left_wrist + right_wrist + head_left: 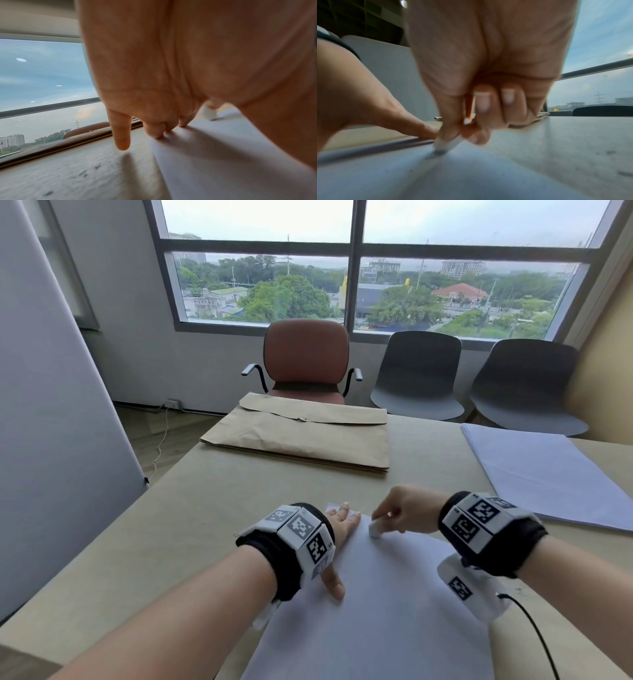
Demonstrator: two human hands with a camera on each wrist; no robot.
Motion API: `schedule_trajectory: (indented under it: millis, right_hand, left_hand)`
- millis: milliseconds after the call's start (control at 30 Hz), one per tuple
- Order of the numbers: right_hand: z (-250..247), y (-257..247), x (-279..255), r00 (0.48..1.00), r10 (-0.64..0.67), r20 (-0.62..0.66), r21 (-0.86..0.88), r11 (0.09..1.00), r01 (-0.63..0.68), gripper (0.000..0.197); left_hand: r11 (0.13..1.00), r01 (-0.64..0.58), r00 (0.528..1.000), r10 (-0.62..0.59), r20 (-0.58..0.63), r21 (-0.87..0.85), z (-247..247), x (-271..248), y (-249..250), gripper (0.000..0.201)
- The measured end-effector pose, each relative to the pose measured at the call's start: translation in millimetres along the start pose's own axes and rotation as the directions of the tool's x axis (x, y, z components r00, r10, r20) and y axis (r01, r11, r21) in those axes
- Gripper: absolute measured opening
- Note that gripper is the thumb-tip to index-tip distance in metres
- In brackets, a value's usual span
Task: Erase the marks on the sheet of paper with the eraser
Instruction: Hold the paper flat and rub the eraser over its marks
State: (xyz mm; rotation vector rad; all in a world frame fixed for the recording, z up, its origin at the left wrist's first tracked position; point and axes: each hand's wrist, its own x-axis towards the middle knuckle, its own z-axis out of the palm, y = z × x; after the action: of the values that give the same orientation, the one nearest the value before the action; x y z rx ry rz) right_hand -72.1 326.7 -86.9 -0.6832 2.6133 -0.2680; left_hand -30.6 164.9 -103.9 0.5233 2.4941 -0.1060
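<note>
A white sheet of paper (pixel 376 604) lies on the beige table (pixel 171 525) in front of me. My left hand (pixel 342 525) lies flat on the sheet's far left corner, fingers straight, thumb (pixel 334 582) spread on the paper. My right hand (pixel 400 513) pinches a small white eraser (pixel 375 529) and presses its lower end onto the sheet near the far edge. In the right wrist view the eraser (pixel 447 145) touches the paper (pixel 436 175) beside the left hand's fingertips (pixel 426 133). In the left wrist view the fingers (pixel 154 131) press the sheet (pixel 223 155); the eraser (pixel 210 113) shows beyond. No marks are discernible.
A brown paper envelope (pixel 301 436) lies at the table's far side. A stack of white sheets (pixel 548 474) sits at the right. Beyond the table stand a red-brown armchair (pixel 305 357) and two dark chairs (pixel 418 374). A black cable (pixel 534 635) hangs from my right wrist.
</note>
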Motion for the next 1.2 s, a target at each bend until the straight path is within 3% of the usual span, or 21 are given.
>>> schedule_trajectory:
  millis: [67, 200, 233, 333, 400, 567, 633, 700, 767, 967, 1033, 1100, 1200]
  right_hand:
    - [2.6, 2.6, 1.3, 0.999, -0.014, -0.047, 0.031, 0.999, 0.015, 0.022]
    - [-0.1, 5.0, -14.7, 0.984, -0.013, 0.176, -0.001, 1.000, 0.013, 0.023]
    - [0.8, 3.8, -13.7, 0.988, -0.022, 0.154, -0.014, 1.000, 0.024, 0.024]
    - [9.0, -1.6, 0.0, 0.994, -0.048, -0.094, 0.041, 0.998, 0.052, 0.030]
    - [14.6, -4.2, 2.0, 0.986, -0.055, -0.156, 0.029, 0.998, 0.060, 0.033]
    - [11.0, -14.5, -23.5, 0.977, -0.070, 0.204, 0.069, 0.996, 0.057, 0.032]
    - [9.4, -15.6, -16.5, 0.992, -0.053, 0.112, 0.012, 0.999, 0.052, 0.021]
    - [9.6, -12.8, -3.2, 0.997, -0.034, -0.076, -0.023, 0.999, 0.032, 0.028]
    - [13.4, -10.8, 1.3, 0.988, -0.029, -0.152, -0.015, 1.000, 0.027, 0.032]
    - [27.2, -26.9, -27.4, 0.987, -0.157, 0.020, -0.036, 0.987, 0.157, 0.038]
    - [19.8, -23.1, -17.4, 0.994, -0.100, -0.050, -0.031, 0.995, 0.098, 0.026]
    - [16.1, -18.9, -6.0, 0.987, -0.043, -0.152, -0.039, 0.999, 0.037, 0.027]
    - [26.1, -23.2, -10.3, 0.982, -0.082, -0.170, -0.079, 0.994, 0.069, 0.029]
  left_hand:
    - [1.000, -0.006, 1.000, 0.006, -0.005, -0.007, -0.3, 0.1, 0.0, 0.125]
    - [1.000, 0.006, 1.000, -0.006, 0.005, -0.002, 0.3, 0.6, -0.4, 0.125]
    - [1.000, 0.006, 1.000, -0.006, 0.002, -0.002, 0.3, 0.2, -0.5, 0.125]
    - [1.000, -0.009, 1.000, 0.009, -0.017, -0.017, -0.1, -2.4, 0.0, 0.123]
    - [0.999, -0.015, 1.000, 0.015, -0.021, -0.030, -0.3, -2.5, 0.5, 0.123]
    - [1.000, 0.007, 1.000, -0.007, 0.015, -0.008, 0.3, -0.1, -1.3, 0.125]
    - [1.000, -0.004, 1.000, 0.004, 0.002, -0.028, 0.4, -0.6, -1.9, 0.124]
    - [0.998, -0.017, 1.000, 0.016, -0.021, -0.053, 0.6, -1.6, -2.0, 0.123]
    - [0.998, -0.022, 0.999, 0.020, -0.027, -0.065, 0.9, -2.0, -1.4, 0.123]
    - [1.000, 0.001, 1.000, -0.001, -0.003, -0.029, 2.2, 2.3, -2.8, 0.125]
    - [0.999, -0.012, 1.000, 0.011, -0.024, -0.044, 2.0, 0.8, -2.9, 0.124]
    - [0.997, -0.022, 0.999, 0.019, -0.042, -0.071, 1.9, -1.4, -2.5, 0.123]
    - [0.998, -0.012, 0.999, 0.009, -0.046, -0.057, 3.0, -1.9, -2.1, 0.122]
